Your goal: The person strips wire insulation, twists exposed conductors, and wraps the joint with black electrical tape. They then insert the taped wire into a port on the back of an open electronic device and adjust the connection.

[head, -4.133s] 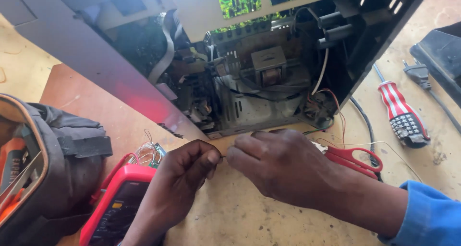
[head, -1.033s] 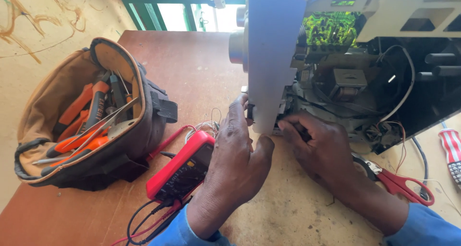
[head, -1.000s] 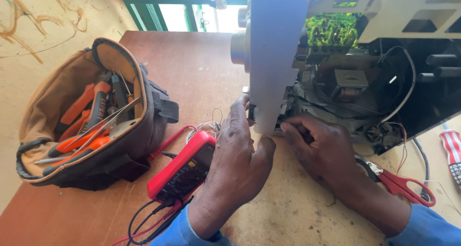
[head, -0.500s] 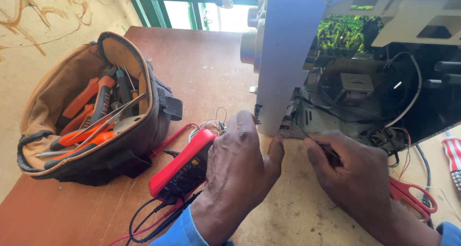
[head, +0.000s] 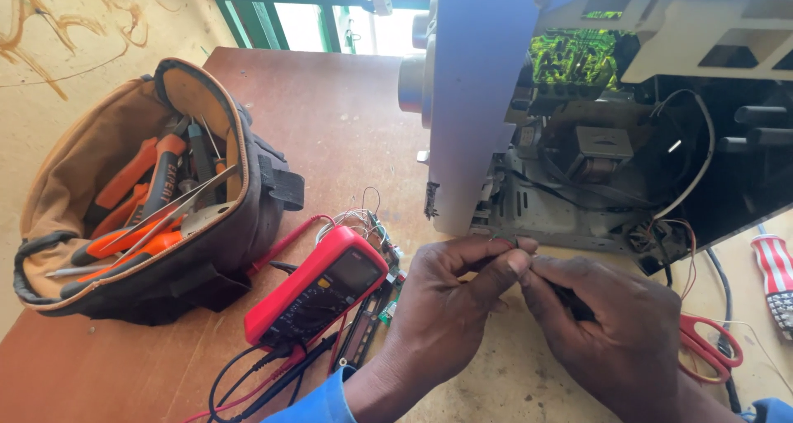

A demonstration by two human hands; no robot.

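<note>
Wooden table, left hand, right hand pinching small part between fingertips

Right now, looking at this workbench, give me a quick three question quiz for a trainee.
1. True or false: the red multimeter lies between the tool bag and the left hand.
2. Which tool lies just right of the right hand? A) hammer B) red-handled scissors C) drill
3. Fill in: both hands meet, fingertips together, in front of the opened ____.

Key: 1 true; 2 B; 3 appliance
</note>
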